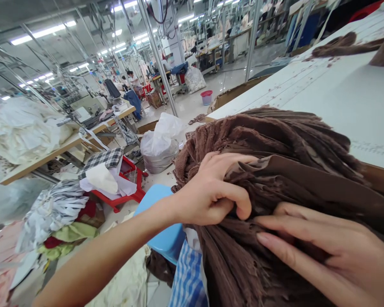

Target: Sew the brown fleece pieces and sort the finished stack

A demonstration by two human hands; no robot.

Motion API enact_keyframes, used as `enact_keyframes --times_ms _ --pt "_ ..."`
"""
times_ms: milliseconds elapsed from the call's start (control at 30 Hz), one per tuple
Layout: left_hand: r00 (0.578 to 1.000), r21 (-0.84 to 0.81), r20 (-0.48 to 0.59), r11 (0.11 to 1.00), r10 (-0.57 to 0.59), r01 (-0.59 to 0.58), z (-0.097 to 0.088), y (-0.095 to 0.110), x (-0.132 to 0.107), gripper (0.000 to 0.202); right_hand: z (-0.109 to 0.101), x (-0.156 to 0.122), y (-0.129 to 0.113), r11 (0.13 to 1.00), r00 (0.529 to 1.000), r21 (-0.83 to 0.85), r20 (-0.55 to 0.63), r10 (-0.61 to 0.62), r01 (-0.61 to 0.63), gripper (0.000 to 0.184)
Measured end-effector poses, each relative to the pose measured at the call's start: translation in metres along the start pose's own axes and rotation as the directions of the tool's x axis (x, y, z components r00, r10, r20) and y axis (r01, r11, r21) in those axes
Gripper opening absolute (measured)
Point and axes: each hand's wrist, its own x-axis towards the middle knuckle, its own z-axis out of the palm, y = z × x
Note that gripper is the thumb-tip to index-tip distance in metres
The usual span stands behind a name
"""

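Observation:
A thick stack of brown fleece fabric pieces (pixel 275 140) hangs over the edge of a white cutting table (pixel 339 94). My left hand (pixel 211 192) reaches in from the lower left and grips the stack's edge, thumb pinched under several layers. My right hand (pixel 326 251) lies at the lower right with its fingers stretched flat and together against the hanging fabric, just below the left thumb.
A blue plastic stool (pixel 160 230) and blue checked cloth (pixel 188 277) sit below the stack. A white filled bag (pixel 161 145), a red basket with cloth (pixel 124 183) and scrap piles (pixel 57 217) crowd the floor at left. More brown pieces (pixel 345 44) lie far on the table.

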Motion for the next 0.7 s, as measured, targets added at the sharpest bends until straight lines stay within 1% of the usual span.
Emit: enact_keyframes --times_ms 133,233,300,333,367,433,467,500,567,600,633,700 --pt "0.997 0.053 0.041 0.997 0.061 -0.063 -0.002 -0.006 -0.002 0.027 -0.006 0.015 0.005 0.998 0.998 0.067 0.065 -0.002 -0.002 0.025" --pt "0.993 0.04 0.07 0.994 0.1 -0.103 -0.006 -0.007 -0.002 0.026 -0.008 0.018 0.006 0.993 0.996 0.117 0.091 0.018 -0.028 0.028" --pt "0.988 0.026 0.101 0.993 0.116 -0.119 -0.009 -0.008 -0.001 0.028 -0.008 0.02 0.005 0.994 0.994 0.109 0.108 0.02 -0.032 0.028" --pt "0.986 0.02 0.114 0.992 0.124 -0.127 -0.011 -0.008 -0.001 0.028 -0.008 0.021 0.003 0.996 0.995 0.085 0.096 0.01 -0.018 0.026" --pt "0.984 0.013 0.119 0.99 0.136 -0.138 -0.011 -0.008 -0.001 0.028 -0.007 0.023 0.001 0.999 0.999 0.047 0.054 -0.007 0.004 0.023" --pt "0.982 0.017 0.105 0.987 0.155 -0.158 -0.011 -0.008 -0.001 0.034 -0.005 0.027 -0.003 0.993 0.994 -0.083 -0.068 -0.084 0.078 0.021" --pt "0.984 0.035 0.094 0.987 0.154 -0.157 -0.009 -0.008 -0.001 0.036 -0.004 0.029 -0.005 0.979 0.982 -0.168 -0.127 -0.137 0.115 0.021" --pt "0.986 0.06 0.082 0.987 0.145 -0.15 -0.007 -0.008 -0.002 0.034 -0.002 0.03 -0.006 0.956 0.969 -0.253 -0.159 -0.19 0.146 0.019" --pt "0.99 0.111 0.076 0.986 0.118 -0.126 -0.003 -0.008 -0.003 0.028 0.002 0.027 -0.007 0.916 0.948 -0.354 -0.176 -0.265 0.19 0.013" --pt "0.991 0.13 0.079 0.985 0.104 -0.114 -0.001 -0.008 -0.003 0.026 0.004 0.023 -0.007 0.916 0.948 -0.356 -0.183 -0.262 0.184 0.008" --pt "0.992 0.138 0.079 0.985 0.095 -0.105 0.0 -0.007 -0.004 0.024 0.005 0.017 -0.006 0.933 0.949 -0.323 -0.208 -0.237 0.162 0.007" --pt "0.994 0.129 0.075 0.988 0.075 -0.084 0.001 -0.006 -0.004 0.02 0.007 0.001 -0.003 0.966 0.96 -0.226 -0.218 -0.176 0.126 0.016"
